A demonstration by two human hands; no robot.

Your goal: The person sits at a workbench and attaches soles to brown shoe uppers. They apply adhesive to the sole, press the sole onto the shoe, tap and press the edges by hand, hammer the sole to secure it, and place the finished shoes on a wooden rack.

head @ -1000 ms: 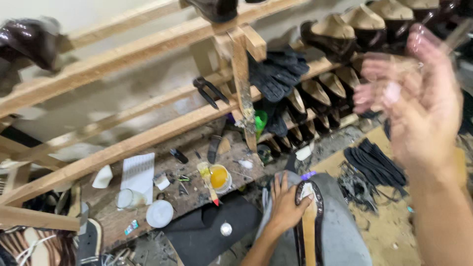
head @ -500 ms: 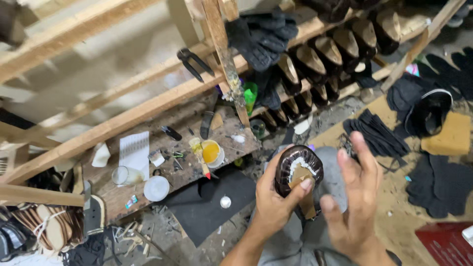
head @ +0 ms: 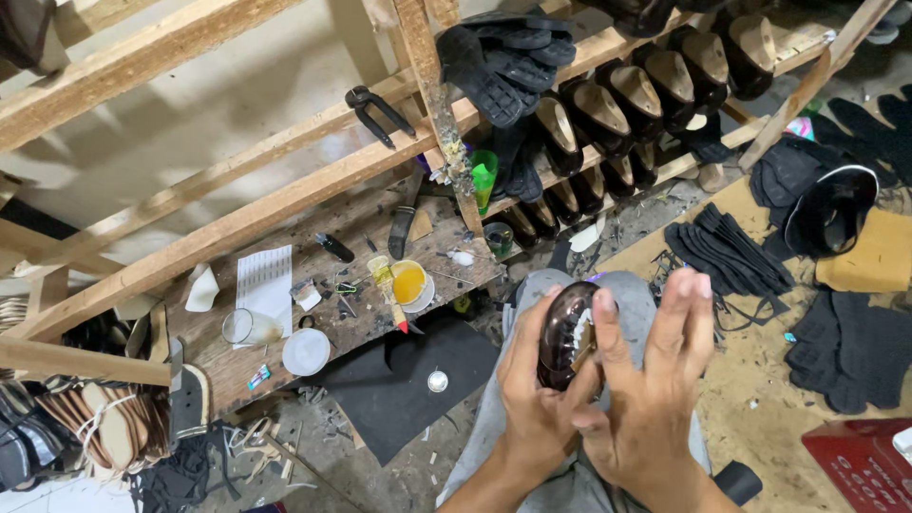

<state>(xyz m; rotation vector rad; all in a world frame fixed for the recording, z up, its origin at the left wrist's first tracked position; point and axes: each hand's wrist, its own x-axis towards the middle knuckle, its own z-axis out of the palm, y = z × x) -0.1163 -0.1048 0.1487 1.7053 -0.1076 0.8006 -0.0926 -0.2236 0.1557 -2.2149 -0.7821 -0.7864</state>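
While the left hand (head: pixel 534 394) grips it, the shoe (head: pixel 567 332) stands upright — right hand (head: pixel 646 380) open.

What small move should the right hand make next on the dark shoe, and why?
Probably lay the right hand flat onto the dark glossy shoe and press. The left hand already grips the shoe from the side over the lap, while the right hand's fingers are open and stretched beside it, thumb at its edge.

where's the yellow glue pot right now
In the head view the yellow glue pot sits left of centre on the wooden bench, a brush beside it, up-left of the left hand.
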